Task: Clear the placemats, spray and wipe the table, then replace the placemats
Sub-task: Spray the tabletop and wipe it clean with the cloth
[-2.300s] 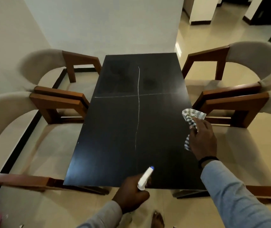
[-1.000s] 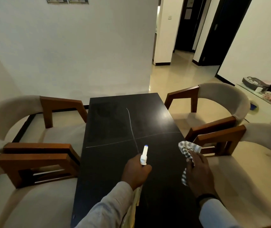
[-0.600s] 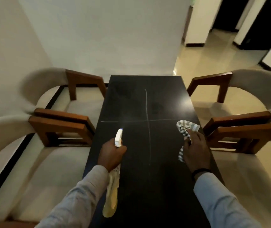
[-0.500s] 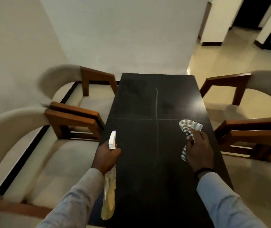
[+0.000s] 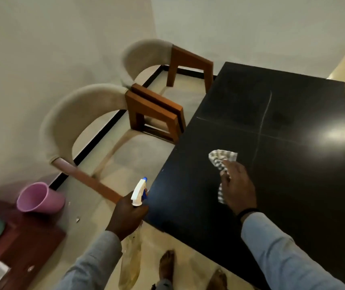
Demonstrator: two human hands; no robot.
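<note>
The black table (image 5: 282, 164) fills the right half of the view, its top bare with thin pale lines crossing it. My right hand (image 5: 238, 187) rests on the top near the left side and holds a checked cloth (image 5: 221, 158) against the surface. My left hand (image 5: 127, 216) is off the table's near left corner, gripping a spray bottle (image 5: 139, 192) with a white and blue trigger head; its yellowish body hangs below the hand. No placemats are in view.
Two beige chairs with wooden arms (image 5: 154, 109) stand along the table's left side by the wall. A pink bucket (image 5: 39, 198) lies tipped on a dark red cabinet (image 5: 27, 235) at the lower left. My bare feet (image 5: 167, 266) stand on the tile floor.
The view has swung left and down. My left hand with the spray bottle has moved off the table's left corner. My right hand keeps the cloth on the top.
</note>
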